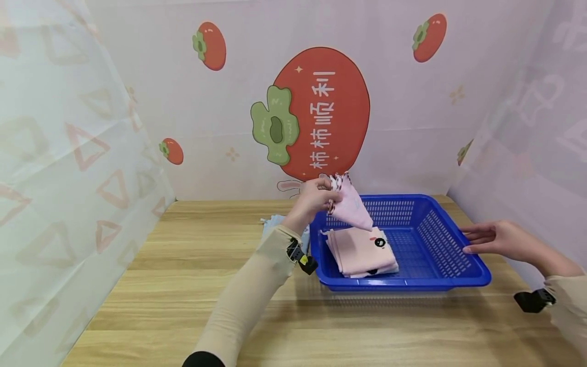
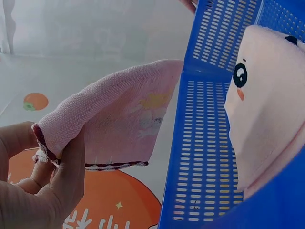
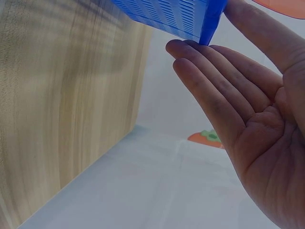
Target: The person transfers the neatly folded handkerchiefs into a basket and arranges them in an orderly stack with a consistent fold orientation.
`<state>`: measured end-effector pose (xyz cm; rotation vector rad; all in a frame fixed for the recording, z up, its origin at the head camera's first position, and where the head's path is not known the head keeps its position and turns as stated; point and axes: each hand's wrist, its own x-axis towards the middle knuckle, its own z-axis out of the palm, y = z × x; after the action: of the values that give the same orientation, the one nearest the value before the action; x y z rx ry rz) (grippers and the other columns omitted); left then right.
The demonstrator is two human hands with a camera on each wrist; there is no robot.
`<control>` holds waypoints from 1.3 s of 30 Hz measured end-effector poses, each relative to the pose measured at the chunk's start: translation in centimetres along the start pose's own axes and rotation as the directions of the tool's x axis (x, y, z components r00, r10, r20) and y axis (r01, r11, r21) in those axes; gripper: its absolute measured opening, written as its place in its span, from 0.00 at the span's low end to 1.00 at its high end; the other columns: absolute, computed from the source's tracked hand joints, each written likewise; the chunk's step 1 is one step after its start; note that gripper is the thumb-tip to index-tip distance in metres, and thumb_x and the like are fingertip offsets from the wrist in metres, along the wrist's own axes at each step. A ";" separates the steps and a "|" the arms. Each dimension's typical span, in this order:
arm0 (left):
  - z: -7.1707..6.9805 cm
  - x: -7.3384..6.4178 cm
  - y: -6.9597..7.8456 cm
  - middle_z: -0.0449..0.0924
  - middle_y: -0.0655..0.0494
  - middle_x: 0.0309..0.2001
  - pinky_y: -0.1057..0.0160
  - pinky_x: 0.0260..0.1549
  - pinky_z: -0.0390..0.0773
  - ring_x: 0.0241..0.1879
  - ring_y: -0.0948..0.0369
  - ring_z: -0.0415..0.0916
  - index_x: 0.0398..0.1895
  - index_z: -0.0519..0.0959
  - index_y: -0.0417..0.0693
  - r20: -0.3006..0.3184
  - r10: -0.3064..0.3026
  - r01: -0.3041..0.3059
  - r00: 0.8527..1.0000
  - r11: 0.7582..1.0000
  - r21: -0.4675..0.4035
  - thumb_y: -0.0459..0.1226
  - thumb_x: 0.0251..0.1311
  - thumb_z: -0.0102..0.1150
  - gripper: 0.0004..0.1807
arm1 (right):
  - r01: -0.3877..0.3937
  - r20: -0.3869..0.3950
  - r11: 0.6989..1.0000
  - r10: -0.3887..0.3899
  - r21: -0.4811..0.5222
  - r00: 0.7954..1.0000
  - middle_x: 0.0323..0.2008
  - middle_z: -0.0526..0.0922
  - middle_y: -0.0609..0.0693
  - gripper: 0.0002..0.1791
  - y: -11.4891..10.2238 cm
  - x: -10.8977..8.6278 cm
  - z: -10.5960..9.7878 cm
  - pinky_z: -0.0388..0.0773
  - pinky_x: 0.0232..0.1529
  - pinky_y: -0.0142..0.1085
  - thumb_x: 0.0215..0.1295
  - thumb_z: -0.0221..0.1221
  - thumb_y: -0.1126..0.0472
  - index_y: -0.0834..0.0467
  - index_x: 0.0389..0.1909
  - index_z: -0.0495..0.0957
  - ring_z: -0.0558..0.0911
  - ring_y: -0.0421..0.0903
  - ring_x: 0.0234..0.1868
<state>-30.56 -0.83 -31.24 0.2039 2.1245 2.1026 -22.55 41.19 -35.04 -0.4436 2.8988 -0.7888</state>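
My left hand [image 1: 316,196] pinches a folded pink towel [image 1: 350,206] between thumb and fingers, above the left part of a blue plastic basket [image 1: 403,282]. Dark red and white stitching edges this towel, and a faint print shows on it in the left wrist view. Inside the basket, at its left, lies a folded light pink towel [image 1: 359,250] with a black eye design. My right hand [image 1: 500,239] holds the basket's right rim, thumb on one side and nearly straight fingers on the other, as the right wrist view shows.
Light blue folded cloth [image 1: 273,222] lies on the wooden table [image 1: 206,275] left of the basket, partly hidden behind my left wrist. A printed backdrop [image 1: 394,102] stands at the table's back edge, with further sheets along both sides.
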 end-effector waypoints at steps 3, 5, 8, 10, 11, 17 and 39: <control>0.5 0.2 0.0 0.69 0.55 0.33 0.69 0.22 0.76 0.30 0.61 0.70 0.21 0.69 0.46 -0.001 -0.002 0.002 1.000 1.000 0.009 0.25 0.47 0.65 0.14 | -0.011 0.002 1.000 0.011 -0.011 1.000 0.45 0.83 0.65 0.33 0.0 0.0 0.0 0.78 0.33 0.26 0.57 0.65 0.54 0.72 0.57 0.71 0.82 0.28 0.35; 0.8 0.3 -0.2 0.69 0.55 0.32 0.69 0.21 0.75 0.29 0.62 0.70 0.20 0.68 0.46 0.008 -0.007 0.007 1.000 1.000 0.000 0.25 0.47 0.65 0.14 | -0.016 0.004 1.000 0.016 -0.021 1.000 0.45 0.83 0.65 0.33 0.0 0.1 0.0 0.78 0.33 0.26 0.57 0.65 0.53 0.71 0.58 0.71 0.82 0.28 0.36; 1.2 0.5 -0.4 0.67 0.55 0.32 0.69 0.21 0.75 0.28 0.62 0.69 0.20 0.67 0.46 0.025 -0.017 0.017 1.000 1.000 -0.010 0.25 0.48 0.64 0.15 | -0.017 0.003 0.999 0.017 -0.027 1.000 0.45 0.83 0.65 0.33 0.0 0.1 -0.1 0.78 0.33 0.26 0.57 0.65 0.53 0.71 0.58 0.72 0.82 0.27 0.36; 1.5 0.6 -0.5 0.67 0.56 0.33 0.69 0.21 0.75 0.29 0.62 0.69 0.20 0.66 0.46 0.030 -0.023 0.024 0.999 1.000 -0.005 0.25 0.49 0.64 0.16 | -0.013 0.002 1.000 0.013 -0.029 1.000 0.45 0.83 0.65 0.33 0.0 0.1 -0.1 0.78 0.33 0.26 0.57 0.65 0.53 0.71 0.57 0.72 0.81 0.27 0.36; 1.7 0.6 -0.6 0.66 0.56 0.33 0.69 0.21 0.75 0.29 0.62 0.69 0.20 0.66 0.46 0.029 -0.025 0.025 0.999 1.000 -0.005 0.25 0.49 0.64 0.16 | -0.010 0.000 1.000 0.010 -0.027 1.000 0.45 0.83 0.65 0.33 0.0 0.1 -0.1 0.78 0.33 0.26 0.57 0.65 0.53 0.71 0.57 0.72 0.81 0.27 0.36; 2.4 0.9 -1.2 0.66 0.55 0.33 0.68 0.21 0.75 0.30 0.61 0.68 0.19 0.68 0.46 0.009 -0.049 0.049 0.999 0.998 0.027 0.26 0.47 0.66 0.15 | -0.003 -0.001 1.000 0.003 -0.010 1.000 0.45 0.83 0.66 0.33 0.0 0.1 -0.2 0.79 0.33 0.26 0.57 0.65 0.54 0.72 0.57 0.71 0.82 0.27 0.36; 4.9 1.3 -2.2 0.67 0.57 0.25 0.68 0.17 0.73 0.23 0.63 0.67 0.15 0.68 0.46 0.009 -0.043 0.042 0.999 0.994 0.100 0.25 0.46 0.66 0.16 | 0.001 0.013 1.000 -0.001 0.002 1.000 0.44 0.83 0.65 0.33 0.3 0.1 -0.1 0.78 0.34 0.25 0.57 0.65 0.54 0.73 0.57 0.71 0.84 0.30 0.35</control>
<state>-30.82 4.19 -33.46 0.1795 2.2094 1.9699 -22.71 41.49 -35.08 -0.4484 2.8856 -0.7859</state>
